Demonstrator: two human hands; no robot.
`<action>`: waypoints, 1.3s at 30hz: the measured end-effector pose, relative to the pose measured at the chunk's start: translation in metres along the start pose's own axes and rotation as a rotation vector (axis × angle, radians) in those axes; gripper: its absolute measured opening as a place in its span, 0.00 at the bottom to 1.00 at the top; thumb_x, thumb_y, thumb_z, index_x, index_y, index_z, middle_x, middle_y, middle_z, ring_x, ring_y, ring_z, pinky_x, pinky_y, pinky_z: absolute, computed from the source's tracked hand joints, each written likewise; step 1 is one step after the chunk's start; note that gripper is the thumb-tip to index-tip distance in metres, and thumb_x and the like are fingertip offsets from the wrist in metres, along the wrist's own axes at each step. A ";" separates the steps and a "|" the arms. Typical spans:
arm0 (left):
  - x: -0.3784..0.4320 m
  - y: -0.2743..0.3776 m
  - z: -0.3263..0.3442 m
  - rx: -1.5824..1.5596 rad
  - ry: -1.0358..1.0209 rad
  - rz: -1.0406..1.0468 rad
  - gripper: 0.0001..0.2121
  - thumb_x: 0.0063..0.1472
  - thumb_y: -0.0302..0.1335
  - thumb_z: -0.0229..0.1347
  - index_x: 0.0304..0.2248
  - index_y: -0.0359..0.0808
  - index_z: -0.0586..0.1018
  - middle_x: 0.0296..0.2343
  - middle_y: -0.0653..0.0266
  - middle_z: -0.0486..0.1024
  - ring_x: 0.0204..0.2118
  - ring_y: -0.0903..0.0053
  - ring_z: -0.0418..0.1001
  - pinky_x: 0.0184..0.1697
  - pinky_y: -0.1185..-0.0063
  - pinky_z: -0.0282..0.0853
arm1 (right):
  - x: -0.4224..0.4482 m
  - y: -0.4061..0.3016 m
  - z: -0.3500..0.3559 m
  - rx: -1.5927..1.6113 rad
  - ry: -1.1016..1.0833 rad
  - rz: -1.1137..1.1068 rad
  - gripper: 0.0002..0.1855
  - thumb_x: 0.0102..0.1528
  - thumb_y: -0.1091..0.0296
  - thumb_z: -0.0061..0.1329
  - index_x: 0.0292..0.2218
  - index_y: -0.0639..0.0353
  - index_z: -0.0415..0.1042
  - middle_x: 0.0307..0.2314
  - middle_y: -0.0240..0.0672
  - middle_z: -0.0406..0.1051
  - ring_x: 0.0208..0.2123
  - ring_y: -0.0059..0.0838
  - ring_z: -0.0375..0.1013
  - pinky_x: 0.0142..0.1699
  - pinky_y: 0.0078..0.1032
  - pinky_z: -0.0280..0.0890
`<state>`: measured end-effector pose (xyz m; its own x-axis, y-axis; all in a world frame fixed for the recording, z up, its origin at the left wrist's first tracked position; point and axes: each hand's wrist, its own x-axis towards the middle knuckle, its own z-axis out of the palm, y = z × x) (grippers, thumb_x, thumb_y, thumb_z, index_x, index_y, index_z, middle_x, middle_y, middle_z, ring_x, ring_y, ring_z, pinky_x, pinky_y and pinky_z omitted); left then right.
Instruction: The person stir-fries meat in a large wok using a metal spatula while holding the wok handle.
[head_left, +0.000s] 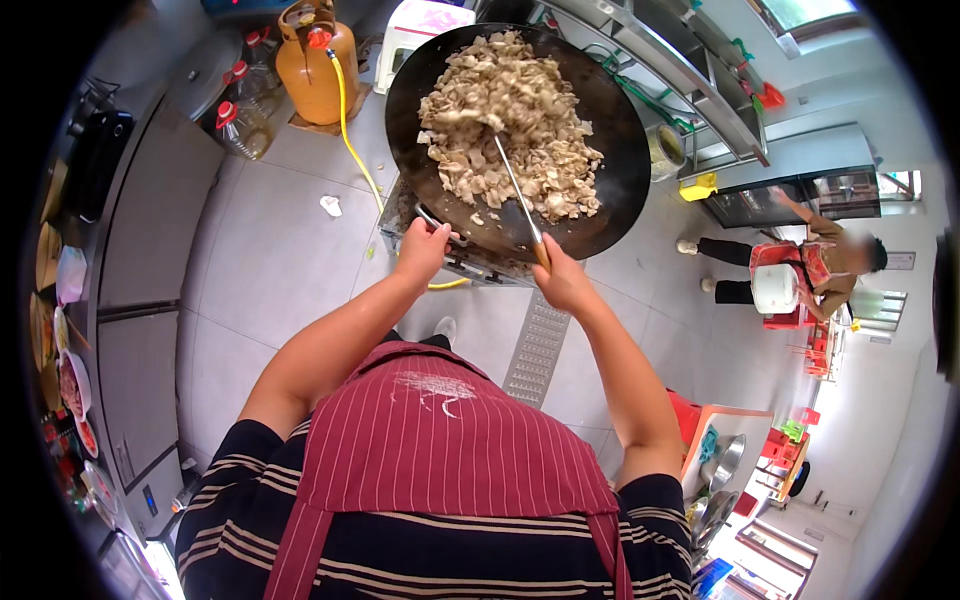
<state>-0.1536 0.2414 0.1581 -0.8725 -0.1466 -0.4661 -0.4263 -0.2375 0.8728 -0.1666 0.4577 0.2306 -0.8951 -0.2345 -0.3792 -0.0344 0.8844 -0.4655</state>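
Observation:
A large black wok (619, 176) rests on a metal stove (401, 225) in front of me. Thin slices of pale brown cooked meat (517, 97) are heaped in it, partly blurred by motion. My left hand (425, 244) grips the metal loop handle (429, 216) on the wok's near left rim. In my right hand (561, 279) is the wooden handle of a long-shafted steel cooking utensil (516, 180). Its shaft runs over the near rim, and its far end is buried in the meat, so the head's shape is hidden.
An orange gas cylinder (319, 75) feeds a yellow hose (346, 127) towards the stove. Plastic oil bottles (241, 135) and a white stool (409, 45) stand nearby. A refrigerated counter (139, 217) lines the left. To the right, a co-worker (817, 259) carries a white pot (775, 289). A floor grate (536, 349) lies beside me.

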 end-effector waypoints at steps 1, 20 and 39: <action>0.000 0.000 0.000 0.008 0.008 0.004 0.05 0.55 0.26 0.45 0.29 0.34 0.65 0.25 0.64 0.71 0.24 0.84 0.64 0.29 0.84 0.61 | -0.012 0.012 -0.002 0.001 -0.007 -0.012 0.31 0.46 0.64 0.40 0.50 0.61 0.46 0.34 0.55 0.63 0.38 0.50 0.63 0.43 0.33 0.57; 0.005 -0.014 -0.003 0.005 0.025 0.055 0.06 0.53 0.27 0.47 0.27 0.33 0.65 0.22 0.65 0.69 0.21 0.83 0.65 0.25 0.83 0.62 | -0.091 0.019 -0.055 0.015 0.041 0.192 0.24 0.46 0.68 0.40 0.47 0.55 0.56 0.29 0.49 0.66 0.31 0.47 0.66 0.36 0.32 0.60; -0.006 0.005 -0.002 0.094 0.043 0.034 0.05 0.53 0.27 0.47 0.28 0.34 0.67 0.20 0.69 0.66 0.21 0.85 0.62 0.25 0.85 0.59 | -0.092 0.057 -0.083 0.820 0.105 0.374 0.19 0.48 0.69 0.39 0.43 0.62 0.58 0.15 0.27 0.59 0.10 0.14 0.56 0.13 0.14 0.52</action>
<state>-0.1496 0.2391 0.1651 -0.8765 -0.1945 -0.4403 -0.4193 -0.1405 0.8969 -0.1231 0.5634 0.3051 -0.8214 0.0838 -0.5642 0.5582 0.3215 -0.7649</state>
